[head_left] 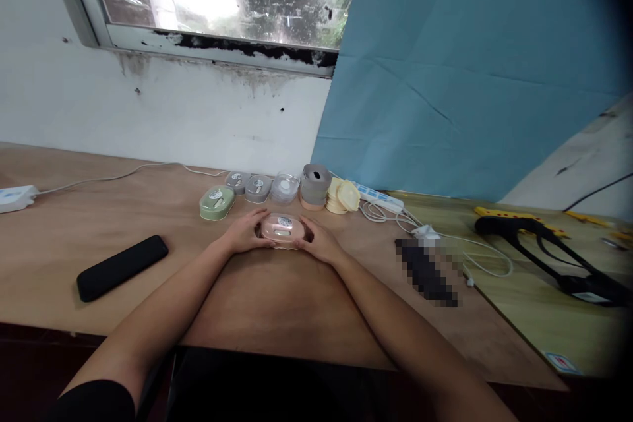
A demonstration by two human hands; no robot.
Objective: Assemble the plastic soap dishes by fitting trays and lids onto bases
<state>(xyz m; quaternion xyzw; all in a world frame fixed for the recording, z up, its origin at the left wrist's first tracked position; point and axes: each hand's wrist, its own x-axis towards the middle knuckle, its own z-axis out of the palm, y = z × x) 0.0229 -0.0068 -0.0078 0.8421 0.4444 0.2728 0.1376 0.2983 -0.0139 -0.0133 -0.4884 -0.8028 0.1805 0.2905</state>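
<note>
A small pink oval case point(282, 229) with a clear lid lies on the wooden table point(277, 297) in front of me. My left hand point(246, 232) grips its left end with curled fingers. My right hand point(320, 242) grips its right end the same way. Just behind it stands a row of similar cases: a green one point(216, 202), two grey ones point(238, 181) point(258, 188) and a clear one point(285, 188).
A grey cylinder point(315, 184) and a stack of pale yellow lids point(343, 196) stand behind my right hand. A black phone point(122, 268) lies at the left. A white power strip point(378, 197), white cables and a black-and-yellow tool point(544, 244) lie at the right.
</note>
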